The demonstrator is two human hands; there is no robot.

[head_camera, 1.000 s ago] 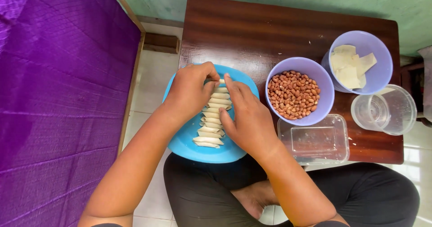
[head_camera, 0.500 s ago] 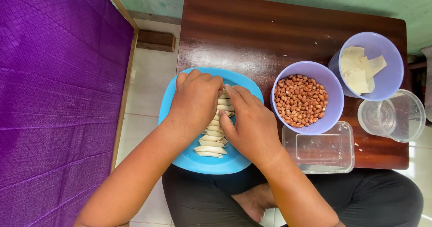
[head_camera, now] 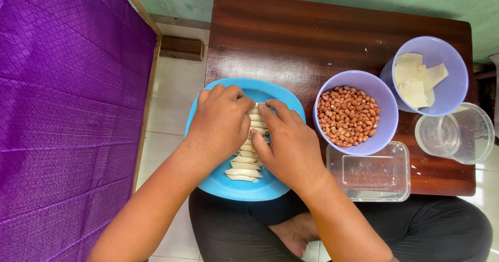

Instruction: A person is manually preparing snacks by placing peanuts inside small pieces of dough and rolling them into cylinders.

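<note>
On a blue plate point(head_camera: 275, 186), left hand point(head_camera: 221, 124) and right hand point(head_camera: 288, 145) pinch pale rolled wrappers point(head_camera: 244, 168).

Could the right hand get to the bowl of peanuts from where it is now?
Probably yes. The right hand rests on the blue plate, and the bowl of peanuts stands open just beside it, with nothing between them.

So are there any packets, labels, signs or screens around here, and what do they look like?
None show: no packets, labels, signs or screens.
The nearest things are plain, unmarked containers:
Clear rectangular tub, table's near edge.
Clear round tub, far right.
Two lilac bowls, one with peanuts, one with pale wrapper sheets.
</note>
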